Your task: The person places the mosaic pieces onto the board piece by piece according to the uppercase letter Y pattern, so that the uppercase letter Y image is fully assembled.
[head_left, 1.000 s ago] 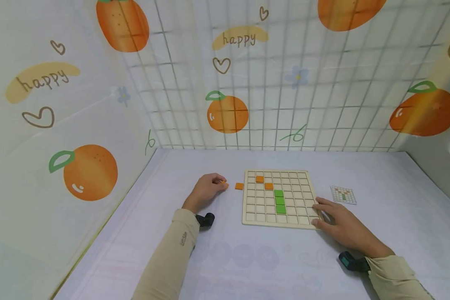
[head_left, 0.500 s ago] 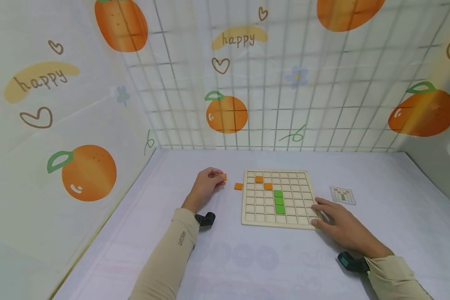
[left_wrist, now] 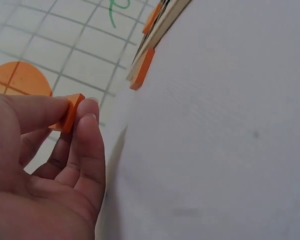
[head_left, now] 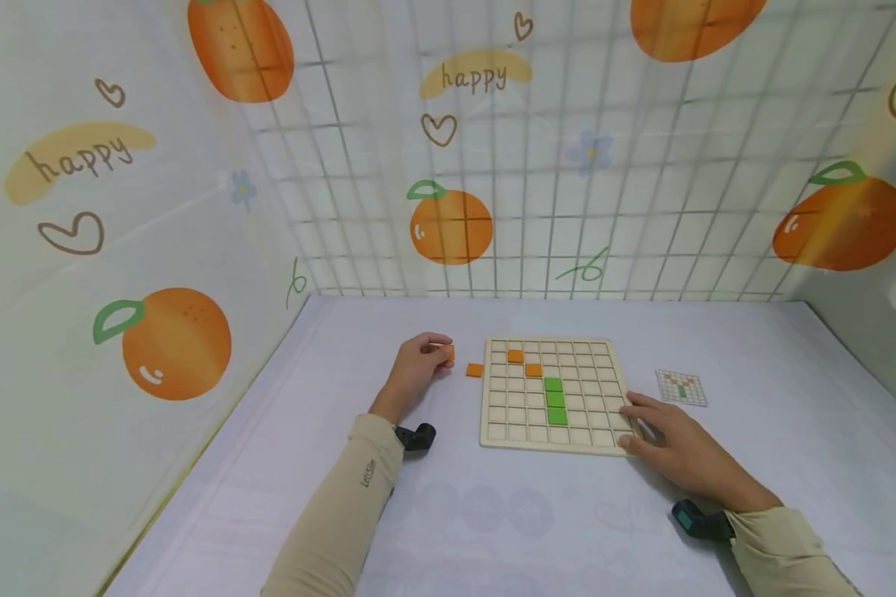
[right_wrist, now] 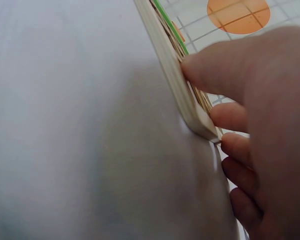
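Note:
My left hand (head_left: 416, 367) pinches a square orange tile (left_wrist: 73, 114) between thumb and fingers, left of the wooden grid board (head_left: 518, 435). A second orange tile (head_left: 474, 371) lies by the board's left edge. On the board sit two orange tiles, one upper (head_left: 516, 356) and one lower (head_left: 533, 371), set diagonally. Below them, a column of green tiles (head_left: 556, 400) runs down the middle. My right hand (head_left: 679, 448) rests on the board's right edge, with the thumb (right_wrist: 210, 70) on its top face and the other fingers (right_wrist: 235, 117) along the side.
A small printed card (head_left: 682, 387) with a coloured grid pattern lies right of the board. The table has a pale cloth (head_left: 485, 539). A patterned sheet (head_left: 538, 207) with oranges hangs at the back, and similar sheeting stands at both sides.
My left hand has risen slightly away from me with the pinched orange tile, then shifted a little to the right. The right hand and the board have stayed in place.

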{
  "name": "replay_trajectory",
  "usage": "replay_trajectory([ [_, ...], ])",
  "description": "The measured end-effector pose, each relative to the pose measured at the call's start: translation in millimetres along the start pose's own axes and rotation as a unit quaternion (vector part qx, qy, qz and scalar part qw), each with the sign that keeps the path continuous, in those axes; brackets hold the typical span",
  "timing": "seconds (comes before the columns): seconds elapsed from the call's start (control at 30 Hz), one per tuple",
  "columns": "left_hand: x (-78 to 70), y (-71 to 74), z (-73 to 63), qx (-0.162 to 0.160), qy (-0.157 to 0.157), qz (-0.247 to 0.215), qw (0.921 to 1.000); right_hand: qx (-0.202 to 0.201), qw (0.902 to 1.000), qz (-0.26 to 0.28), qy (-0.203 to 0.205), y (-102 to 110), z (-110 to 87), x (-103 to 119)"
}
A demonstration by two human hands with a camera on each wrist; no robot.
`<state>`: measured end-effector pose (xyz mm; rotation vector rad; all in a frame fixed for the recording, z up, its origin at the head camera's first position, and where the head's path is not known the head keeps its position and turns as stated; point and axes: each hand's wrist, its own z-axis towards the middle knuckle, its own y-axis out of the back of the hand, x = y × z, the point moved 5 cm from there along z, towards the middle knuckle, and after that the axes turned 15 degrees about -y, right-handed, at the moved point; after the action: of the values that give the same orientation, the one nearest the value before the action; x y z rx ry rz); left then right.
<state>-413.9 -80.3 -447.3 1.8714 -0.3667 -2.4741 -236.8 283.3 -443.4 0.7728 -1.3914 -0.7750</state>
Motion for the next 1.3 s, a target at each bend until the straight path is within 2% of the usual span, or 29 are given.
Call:
replay_trajectory([
  [0.2, -0.5, -3.9, -2.7, 0.006, 0.026, -0.007, 0.9996, 0.003, 1.0, -0.002, -0.006, 0, -0.3, 1],
  [0.43, -7.6, -12.1, -5.9, 0.023, 0.041, -0.015, 0.9988, 0.007, 0.9999, -0.002, -0.01, 0, 0.4, 1],
  [0.63, -9.7, -23.9, -8.4, 0.06, 0.042, -0.004, 0.9973, 0.008, 0.9999, -0.003, -0.009, 0, 0.0, 1],
  [0.8, -10.9, -34.4, -12.5, 0.086, 0.034, -0.027, 0.9953, 0.006, 1.0, -0.002, -0.007, 0, -0.5, 2],
  [1.13, -12.9, -45.3, -16.4, 0.086, 0.027, -0.043, 0.995, 0.004, 1.0, 0.0, 0.003, 0, 0.0, 1],
  [1.3, -13.2, -49.6, -17.1, 0.097, 0.028, -0.026, 0.9946, 0.004, 1.0, 0.0, 0.006, 1, 0.0, 1],
])
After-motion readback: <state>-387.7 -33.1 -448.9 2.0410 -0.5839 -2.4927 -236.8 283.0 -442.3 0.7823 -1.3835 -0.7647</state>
